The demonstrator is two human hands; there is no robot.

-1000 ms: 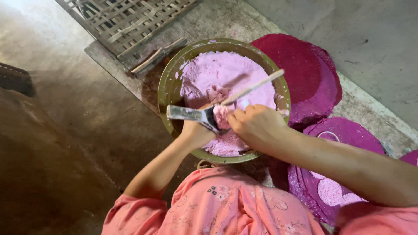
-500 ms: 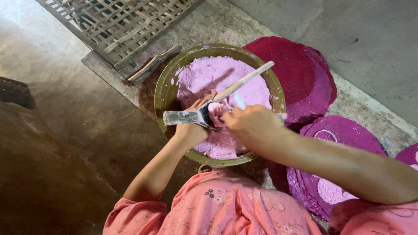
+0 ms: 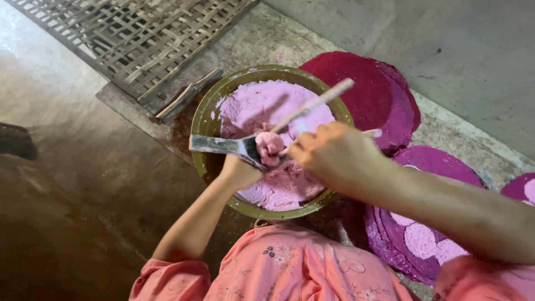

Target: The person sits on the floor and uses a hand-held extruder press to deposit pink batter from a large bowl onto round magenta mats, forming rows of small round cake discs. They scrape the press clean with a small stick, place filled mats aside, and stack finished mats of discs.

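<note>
Right, one green bowl (image 3: 207, 120) of pink paste (image 3: 262, 106) at centre; left hand (image 3: 241, 171) grips a flat scraper (image 3: 218, 145), right hand (image 3: 334, 156) closed around one wooden stick (image 3: 317, 103). Three purple discs (image 3: 365, 83) lie right.

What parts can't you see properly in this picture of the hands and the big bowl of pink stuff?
Head view only:
- Left hand: its fingers are hidden behind the flat metal scraper and a pink lump.
- Right hand: the palm faces away, so its grip on the wooden stick is hidden.
- Bowl: the near rim is covered by both arms.
- Purple discs: cut off by the right edge.
</note>
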